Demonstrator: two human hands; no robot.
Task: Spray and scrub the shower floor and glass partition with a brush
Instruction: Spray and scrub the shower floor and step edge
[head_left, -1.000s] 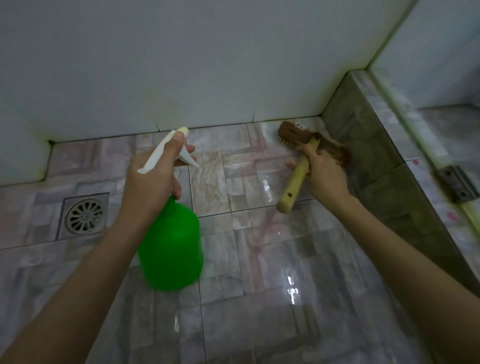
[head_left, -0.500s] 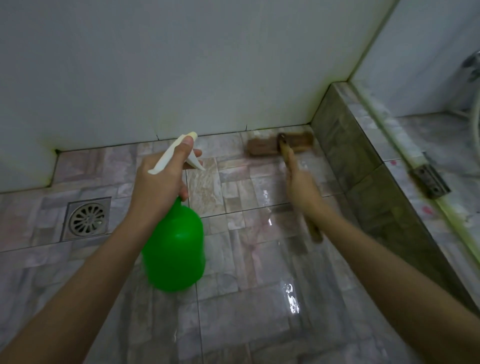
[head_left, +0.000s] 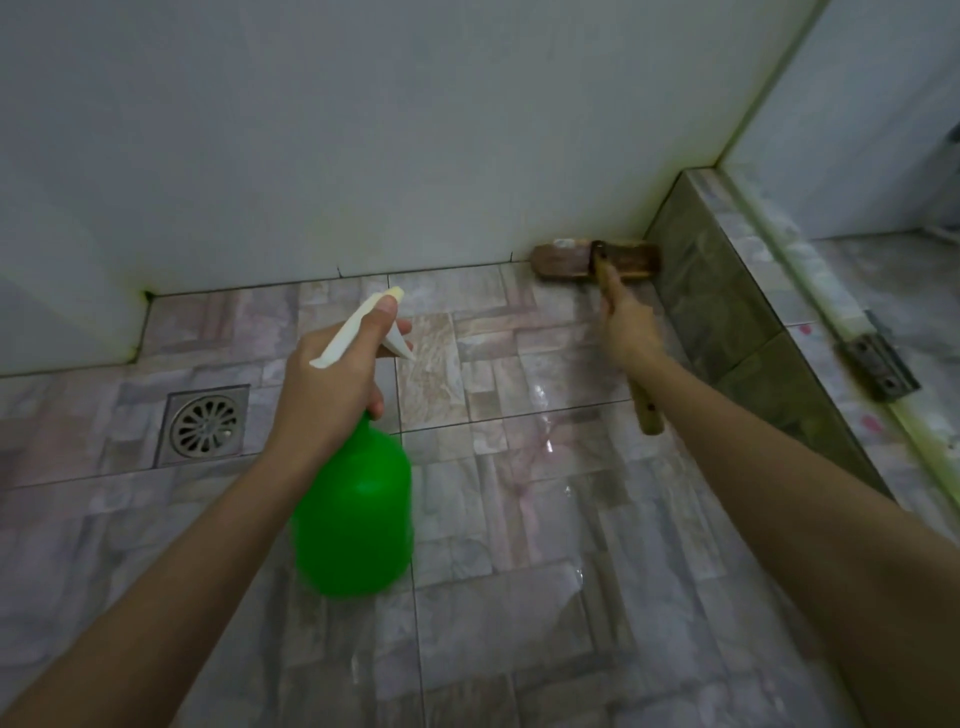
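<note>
My left hand grips the white trigger head of a green spray bottle, held above the tiled shower floor with the nozzle pointing away. My right hand holds the wooden handle of a scrub brush. The brush head lies bristles-down on the floor, against the white back wall and close to the raised tiled curb. The handle's free end sticks out below my wrist. The floor shines wet near the brush.
A round metal floor drain sits at the left. A raised tiled curb runs along the right, with a door track and a metal hinge on top. White walls close the back and left.
My right hand has pushed the brush farther away, from the floor's middle into the back right corner, with the head now flat on the tiles. The bottle stays roughly in place.
</note>
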